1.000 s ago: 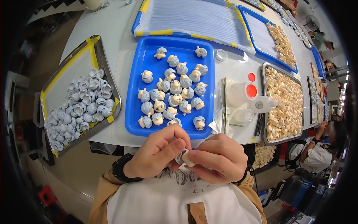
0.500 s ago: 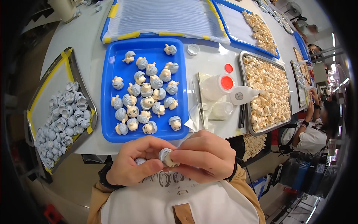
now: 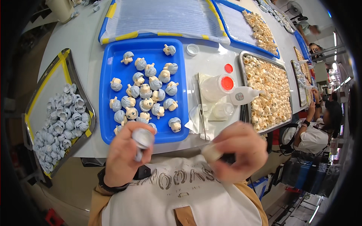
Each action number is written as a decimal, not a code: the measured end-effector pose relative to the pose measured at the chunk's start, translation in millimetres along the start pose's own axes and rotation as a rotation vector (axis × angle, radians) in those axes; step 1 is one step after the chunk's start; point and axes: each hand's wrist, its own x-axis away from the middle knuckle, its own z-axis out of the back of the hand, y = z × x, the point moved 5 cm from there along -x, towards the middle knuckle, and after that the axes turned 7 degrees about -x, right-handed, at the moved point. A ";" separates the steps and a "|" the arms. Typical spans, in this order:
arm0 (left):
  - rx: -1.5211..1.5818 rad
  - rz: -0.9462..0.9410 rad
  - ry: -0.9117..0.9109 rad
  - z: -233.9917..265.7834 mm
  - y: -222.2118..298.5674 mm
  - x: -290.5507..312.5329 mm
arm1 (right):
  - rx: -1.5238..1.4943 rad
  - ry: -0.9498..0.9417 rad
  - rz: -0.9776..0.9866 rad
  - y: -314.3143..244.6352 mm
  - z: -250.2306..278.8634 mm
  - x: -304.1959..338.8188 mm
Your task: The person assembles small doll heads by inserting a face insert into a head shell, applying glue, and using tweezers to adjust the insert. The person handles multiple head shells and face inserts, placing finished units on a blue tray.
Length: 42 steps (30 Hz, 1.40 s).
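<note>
Near the front edge of the table, my left hand [image 3: 122, 152] grips a hollow grey-blue doll hair piece [image 3: 143, 138], its pale inside turned up. A second grey-blue bit shows lower between the fingers, partly hidden. To the right, my right hand [image 3: 245, 152] is blurred by motion, its fingers pinched on a cream doll face piece [image 3: 211, 153]. Just beyond my left hand lies the blue tray [image 3: 109, 67], with many small doll heads [image 3: 146, 90] wearing grey-blue hair; my left hand covers its near edge.
At left, a yellow-taped tray [image 3: 34, 101] holds loose hair pieces [image 3: 60, 124]. A metal tray [image 3: 243, 69] at right is full of cream face pieces [image 3: 269, 94]. Between stand a red-capped bottle [image 3: 217, 88], a squeeze bottle [image 3: 241, 96] and tweezers [image 3: 202, 120]. Another person [image 3: 320, 132] sits far right.
My hands, which were together around a doll head with hair, have moved apart. The left now shows a hollow hair piece, and the right has swung rightward with a cream face piece.
</note>
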 end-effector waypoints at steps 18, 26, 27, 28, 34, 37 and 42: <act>0.305 -0.193 0.120 12.4 1.6 -1.3 | 0.660 0.085 -0.436 37.6 41.5 12.8; 0.214 -0.188 0.173 6.2 5.2 -2.0 | 0.647 0.068 -0.416 38.0 40.5 13.1; 0.222 -0.197 0.184 6.0 5.1 -2.0 | 0.650 0.063 -0.410 37.7 40.3 13.0; 0.230 -0.206 0.194 6.3 5.0 -1.8 | 0.653 0.057 -0.404 37.4 40.3 13.0; 0.219 -0.167 0.170 7.4 3.1 -1.0 | 0.662 0.080 -0.409 37.0 42.8 18.3; 0.211 -0.172 0.167 5.1 4.1 -1.3 | 0.666 0.101 -0.406 36.3 43.8 22.0; 0.108 -0.095 0.044 3.8 0.7 1.3 | 0.678 0.148 -0.373 36.0 44.6 27.9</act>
